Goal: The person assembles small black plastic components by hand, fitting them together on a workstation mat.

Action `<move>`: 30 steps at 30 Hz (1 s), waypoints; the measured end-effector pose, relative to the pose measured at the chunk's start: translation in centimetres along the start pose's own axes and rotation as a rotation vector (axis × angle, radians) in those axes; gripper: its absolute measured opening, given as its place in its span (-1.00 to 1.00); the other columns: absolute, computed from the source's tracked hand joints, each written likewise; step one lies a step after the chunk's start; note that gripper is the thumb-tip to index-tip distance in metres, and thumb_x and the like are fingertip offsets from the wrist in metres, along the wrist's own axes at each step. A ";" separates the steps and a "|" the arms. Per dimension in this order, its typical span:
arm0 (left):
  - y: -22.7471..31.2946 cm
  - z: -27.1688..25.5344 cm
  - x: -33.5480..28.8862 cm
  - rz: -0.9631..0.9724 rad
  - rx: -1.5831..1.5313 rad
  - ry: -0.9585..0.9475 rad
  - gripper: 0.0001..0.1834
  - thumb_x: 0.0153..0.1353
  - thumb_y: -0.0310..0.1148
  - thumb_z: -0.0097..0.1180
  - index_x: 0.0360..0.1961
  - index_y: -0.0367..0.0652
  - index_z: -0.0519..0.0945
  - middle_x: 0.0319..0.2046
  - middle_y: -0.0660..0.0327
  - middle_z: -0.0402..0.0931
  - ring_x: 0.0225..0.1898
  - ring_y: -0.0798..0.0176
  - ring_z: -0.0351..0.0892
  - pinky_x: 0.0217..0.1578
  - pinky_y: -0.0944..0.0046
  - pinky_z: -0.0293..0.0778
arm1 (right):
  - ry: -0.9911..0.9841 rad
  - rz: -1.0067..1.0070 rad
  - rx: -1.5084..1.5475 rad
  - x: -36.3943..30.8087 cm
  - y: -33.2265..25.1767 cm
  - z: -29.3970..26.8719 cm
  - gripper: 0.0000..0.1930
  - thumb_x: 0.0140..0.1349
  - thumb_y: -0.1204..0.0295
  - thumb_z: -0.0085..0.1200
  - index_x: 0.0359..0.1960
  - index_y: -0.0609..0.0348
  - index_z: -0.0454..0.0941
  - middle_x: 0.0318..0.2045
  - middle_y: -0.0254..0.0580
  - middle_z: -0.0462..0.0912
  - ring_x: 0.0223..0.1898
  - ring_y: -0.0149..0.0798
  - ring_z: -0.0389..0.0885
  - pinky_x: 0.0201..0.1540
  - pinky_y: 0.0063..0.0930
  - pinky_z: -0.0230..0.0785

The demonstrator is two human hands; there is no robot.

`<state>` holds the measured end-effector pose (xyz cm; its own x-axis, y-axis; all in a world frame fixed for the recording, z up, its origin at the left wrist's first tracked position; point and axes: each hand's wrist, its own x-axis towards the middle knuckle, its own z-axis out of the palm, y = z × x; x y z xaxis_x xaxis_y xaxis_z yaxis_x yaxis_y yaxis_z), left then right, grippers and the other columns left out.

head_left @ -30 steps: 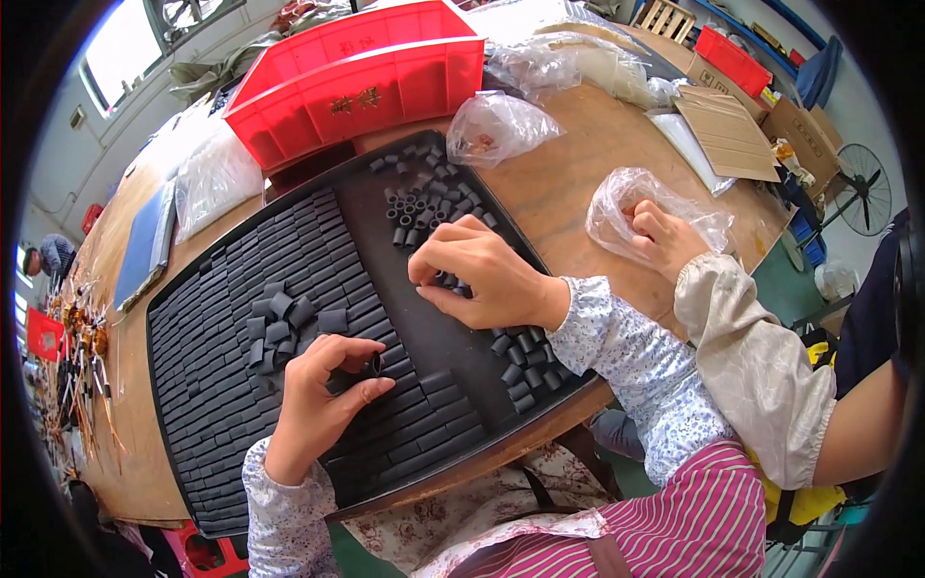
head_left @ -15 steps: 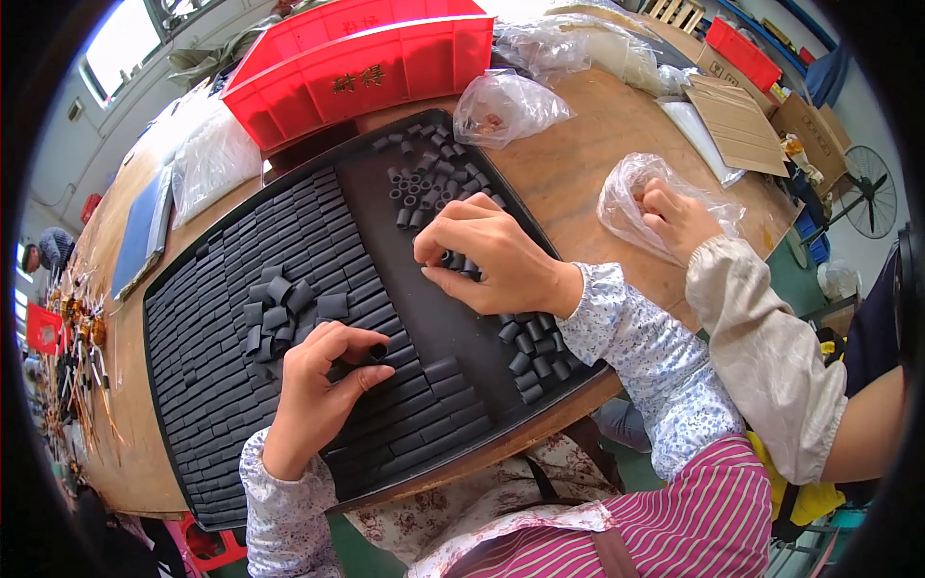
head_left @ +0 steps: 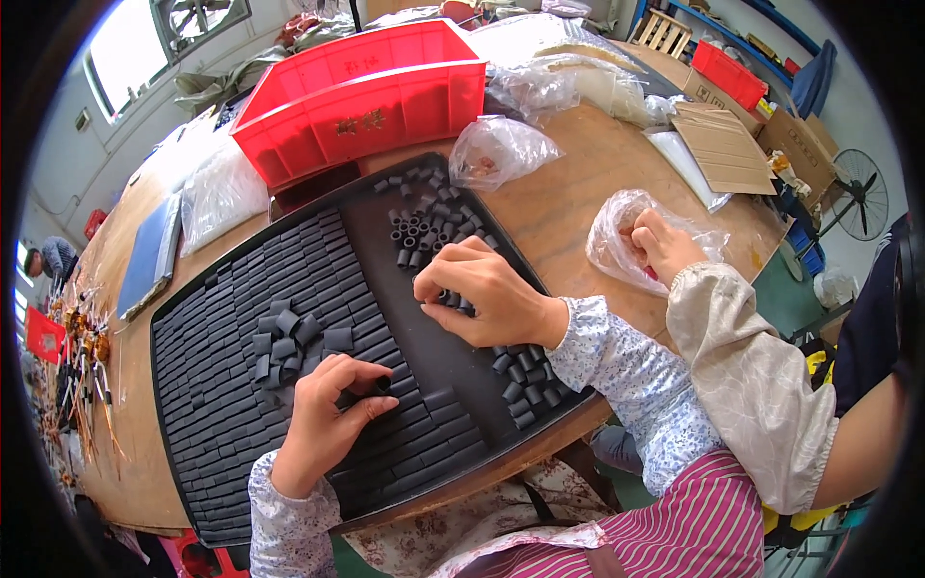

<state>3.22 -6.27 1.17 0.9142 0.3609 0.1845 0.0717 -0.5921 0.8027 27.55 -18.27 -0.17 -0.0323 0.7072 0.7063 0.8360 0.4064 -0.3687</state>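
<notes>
A large black tray (head_left: pixel 405 332) lies in front of me, its left part covered by tight rows of short black tubes (head_left: pixel 260 299). My left hand (head_left: pixel 332 414) is over the rows near the front, thumb and fingertips closed on a short black tube (head_left: pixel 383 384). A loose heap of wider black tubes (head_left: pixel 288 339) rests on the rows just beyond it. Over the tray's barer strip, my right hand (head_left: pixel 501 299) is curled round several small black tubes (head_left: pixel 457 302), partly hidden by its fingers. More small tubes lie scattered beyond and nearer than that hand.
Another person's hand (head_left: pixel 665 249) reaches into a clear plastic bag (head_left: pixel 617 241) at the right. A red crate (head_left: pixel 361 101) stands behind the tray, beside a second clear bag (head_left: pixel 501 154). Flat cardboard (head_left: pixel 723 149) lies far right. Blue sheets (head_left: pixel 149 255) lie at left.
The whole view has shifted, so the tray and crate sit lower in the picture. Both my hands keep nearly the same grip; the right one is slightly nearer the tray's front.
</notes>
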 end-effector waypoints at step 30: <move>0.3 0.0 0.3 0.036 0.012 -0.004 -0.63 -0.04 -0.52 0.48 -0.15 -0.27 0.68 -0.42 0.21 0.51 -0.40 0.31 0.51 -0.31 0.33 0.51 | -0.003 0.041 -0.016 0.2 0.0 -0.3 -0.78 0.03 0.60 0.24 -0.31 0.06 0.52 -0.58 -0.46 0.47 -0.35 -0.33 0.52 -0.11 -0.36 0.27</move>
<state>3.54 -6.32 1.45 0.9177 0.3363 0.2114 0.0431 -0.6135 0.7885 27.74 -18.30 0.19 0.0003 0.7245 0.6893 0.8455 0.3679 -0.3870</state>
